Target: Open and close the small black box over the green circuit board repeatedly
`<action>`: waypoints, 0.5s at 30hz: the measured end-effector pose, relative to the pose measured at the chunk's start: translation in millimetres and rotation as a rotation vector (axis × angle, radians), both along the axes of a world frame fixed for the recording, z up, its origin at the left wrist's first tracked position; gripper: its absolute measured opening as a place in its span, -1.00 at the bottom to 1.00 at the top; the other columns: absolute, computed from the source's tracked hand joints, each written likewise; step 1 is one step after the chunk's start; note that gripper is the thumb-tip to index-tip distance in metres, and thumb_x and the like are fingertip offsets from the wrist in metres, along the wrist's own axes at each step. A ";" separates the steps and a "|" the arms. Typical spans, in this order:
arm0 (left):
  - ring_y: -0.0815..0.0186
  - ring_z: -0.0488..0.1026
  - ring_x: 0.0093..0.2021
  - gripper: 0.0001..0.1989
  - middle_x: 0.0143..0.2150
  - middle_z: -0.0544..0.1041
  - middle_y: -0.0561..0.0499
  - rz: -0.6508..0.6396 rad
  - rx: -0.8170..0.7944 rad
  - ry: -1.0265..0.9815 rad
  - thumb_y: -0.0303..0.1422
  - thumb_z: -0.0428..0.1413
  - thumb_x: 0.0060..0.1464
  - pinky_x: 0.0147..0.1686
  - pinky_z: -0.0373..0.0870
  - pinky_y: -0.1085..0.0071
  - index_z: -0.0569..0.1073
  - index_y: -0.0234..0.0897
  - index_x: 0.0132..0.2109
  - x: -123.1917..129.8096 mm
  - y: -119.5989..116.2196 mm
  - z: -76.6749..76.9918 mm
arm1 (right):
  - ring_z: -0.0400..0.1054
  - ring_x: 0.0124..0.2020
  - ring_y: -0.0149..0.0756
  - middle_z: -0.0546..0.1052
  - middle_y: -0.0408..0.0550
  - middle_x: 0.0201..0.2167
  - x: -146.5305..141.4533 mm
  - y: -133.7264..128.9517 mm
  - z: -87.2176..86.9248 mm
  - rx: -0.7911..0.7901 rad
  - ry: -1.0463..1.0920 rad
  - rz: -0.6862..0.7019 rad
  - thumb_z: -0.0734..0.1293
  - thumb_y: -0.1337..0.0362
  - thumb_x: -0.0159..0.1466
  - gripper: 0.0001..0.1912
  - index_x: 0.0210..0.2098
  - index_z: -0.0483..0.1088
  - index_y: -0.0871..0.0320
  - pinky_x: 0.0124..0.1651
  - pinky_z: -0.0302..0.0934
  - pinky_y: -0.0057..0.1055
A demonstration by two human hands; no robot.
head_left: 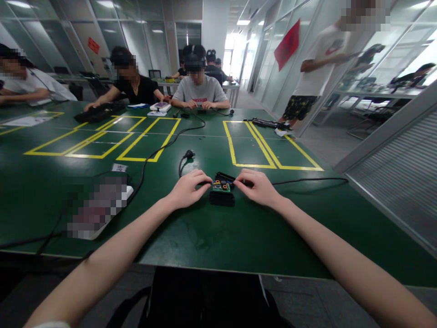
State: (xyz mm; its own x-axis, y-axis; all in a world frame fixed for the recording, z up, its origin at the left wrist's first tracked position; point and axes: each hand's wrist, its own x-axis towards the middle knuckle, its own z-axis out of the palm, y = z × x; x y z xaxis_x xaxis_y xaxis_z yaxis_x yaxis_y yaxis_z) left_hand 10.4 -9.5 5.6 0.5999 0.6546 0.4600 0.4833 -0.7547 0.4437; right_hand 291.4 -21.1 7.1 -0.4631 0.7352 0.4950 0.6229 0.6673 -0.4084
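Note:
A small green circuit board (pixel 221 187) with copper-coloured coils and thin coloured wires lies between my two hands. Just in front of it, touching or nearly so, is one black plastic case half (pixel 221 199). Another long black case piece (pixel 225 176) lies tilted behind the board. My left hand (pixel 189 189) pinches a black cable at the board's left end. On the opposite side, my right hand (pixel 256 187) has its fingertips closed on the black power cord (pixel 307 181), which runs off to the right. Fingers partly hide both cable ends.
A black plug (pixel 189 155) on a cord lies behind my left hand. To the left are a blurred-out device (pixel 99 205), a small white label (pixel 119 168) and a long cable (pixel 145 168). Yellow tape (pixel 234 152) marks the green table (pixel 191 246). Several people work beyond.

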 end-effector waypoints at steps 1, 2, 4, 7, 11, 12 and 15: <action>0.18 0.52 -0.13 -0.79 -0.16 0.58 -0.11 -0.034 -0.020 -0.028 -0.34 0.07 0.31 -0.06 0.49 0.21 0.59 -0.27 -0.10 -0.6 -1.8 1.6 | 0.34 -0.46 -0.31 0.50 -0.06 -0.45 0.7 -2.2 2.4 -0.002 0.015 0.040 0.26 0.13 0.41 -0.67 -0.43 0.47 0.10 -0.37 0.20 -0.36; 0.19 0.53 -0.15 -0.80 -0.18 0.59 -0.11 -0.071 -0.046 -0.049 -0.34 0.08 0.30 -0.08 0.49 0.23 0.60 -0.27 -0.11 -1.1 -3.5 2.8 | 0.32 -0.48 -0.32 0.49 -0.07 -0.47 1.1 -4.4 4.5 -0.017 0.026 0.084 0.27 0.12 0.41 -0.66 -0.45 0.46 0.10 -0.39 0.19 -0.37; 0.22 0.54 -0.19 -0.80 -0.20 0.60 -0.10 -0.139 -0.103 -0.062 -0.34 0.10 0.27 -0.11 0.49 0.26 0.61 -0.28 -0.13 -2.0 -6.2 4.0 | 0.29 -0.50 -0.34 0.47 -0.08 -0.49 0.9 -8.1 7.3 -0.082 0.032 0.165 0.28 0.09 0.41 -0.64 -0.47 0.46 0.10 -0.43 0.17 -0.38; 0.25 0.54 -0.24 -0.81 -0.24 0.60 -0.07 -0.177 -0.164 -0.025 -0.35 0.11 0.24 -0.16 0.49 0.31 0.62 -0.27 -0.15 -2.9 -7.3 2.6 | 0.28 -0.52 -0.36 0.48 -0.09 -0.50 -0.5 -9.4 7.3 -0.195 0.017 0.223 0.30 0.06 0.41 -0.61 -0.48 0.49 0.12 -0.45 0.17 -0.40; 0.27 0.53 -0.26 -0.80 -0.23 0.60 -0.06 -0.142 -0.197 0.035 -0.35 0.09 0.26 -0.21 0.47 0.36 0.62 -0.27 -0.15 -2.9 -4.7 -2.0 | 0.31 -0.51 -0.36 0.48 -0.09 -0.49 -1.6 -5.4 3.0 -0.208 -0.019 0.198 0.30 0.08 0.40 -0.62 -0.47 0.50 0.12 -0.40 0.19 -0.39; 0.27 0.54 -0.25 -0.79 -0.22 0.60 -0.06 -0.131 -0.193 0.049 -0.35 0.09 0.26 -0.21 0.47 0.36 0.62 -0.27 -0.14 -2.7 -3.9 -3.1 | 0.33 -0.50 -0.35 0.48 -0.09 -0.49 -1.4 -4.3 1.9 -0.192 -0.032 0.184 0.31 0.10 0.40 -0.63 -0.47 0.51 0.12 -0.38 0.20 -0.39; 0.23 0.55 -0.21 -0.79 -0.19 0.61 -0.08 -0.090 -0.151 0.077 -0.34 0.09 0.27 -0.17 0.46 0.32 0.62 -0.27 -0.12 -1.9 -1.4 -5.7 | 0.38 -0.44 -0.30 0.51 -0.07 -0.45 -0.2 -1.7 -1.0 -0.121 -0.074 0.113 0.32 0.14 0.39 -0.69 -0.43 0.52 0.11 -0.32 0.23 -0.37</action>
